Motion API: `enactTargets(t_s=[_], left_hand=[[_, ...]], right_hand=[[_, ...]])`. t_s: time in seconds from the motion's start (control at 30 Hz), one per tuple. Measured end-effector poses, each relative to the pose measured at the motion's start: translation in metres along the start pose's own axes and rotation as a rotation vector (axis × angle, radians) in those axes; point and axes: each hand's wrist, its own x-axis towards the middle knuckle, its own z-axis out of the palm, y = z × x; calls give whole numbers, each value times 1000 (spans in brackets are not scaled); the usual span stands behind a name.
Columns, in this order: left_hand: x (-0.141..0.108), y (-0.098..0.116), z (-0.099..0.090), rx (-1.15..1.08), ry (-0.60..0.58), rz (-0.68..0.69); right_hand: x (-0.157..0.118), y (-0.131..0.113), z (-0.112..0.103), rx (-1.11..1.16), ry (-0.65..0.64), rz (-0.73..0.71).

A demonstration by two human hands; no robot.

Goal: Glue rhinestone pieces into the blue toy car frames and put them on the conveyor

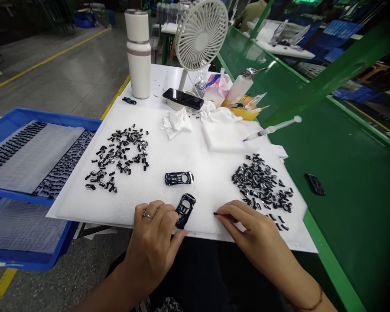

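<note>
My left hand (157, 229) is closed at the near end of a dark, glossy toy car body (185, 211), its index finger and thumb on the lower left edge. The body is tilted on the white foam sheet and has an open oval in its top. Just beyond it lies a second toy car body (179, 178), set crosswise. To the right, the thumb and index finger of my right hand (243, 221) pinch a small black part (216, 213), mostly hidden by the fingertips. Beside that hand spreads a pile of small glossy black parts (258, 180).
More black parts (123, 149) lie scattered at left. Behind are a crumpled tissue (178, 122), a syringe (273, 128) on a foam block (225, 136), a phone (183, 99), a fan (201, 39) and a tumbler (138, 65). Blue trays (16, 113) stand left; a green ledge (341, 203) runs along the right.
</note>
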Motion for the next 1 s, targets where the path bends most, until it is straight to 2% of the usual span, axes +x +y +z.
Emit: enactTargets(t_s=[0.13,0.27,0.37,0.43,0.5,0.77,1.0], left_hand=[[-9,0,-3,-175,-26,24],[-3,-9,-8,-330,-48,88],[11,-20,-12,-201,-129,104],[20,-25,-13,-116,-211,109],[27,-27,-13,-74,-236,115],[24,-26,-2,-69,-65,29],[24,-27,-1,-76,-41,2]], right_hand=[[6,-3,-9,13,-68,45],[12,-15,-8,211,-14,178],[16,-26,2,334,49,237],[19,-32,11,363,77,232],[23,-35,18,361,100,204],[33,-40,29,267,125,95],[36,-39,38,178,74,61]])
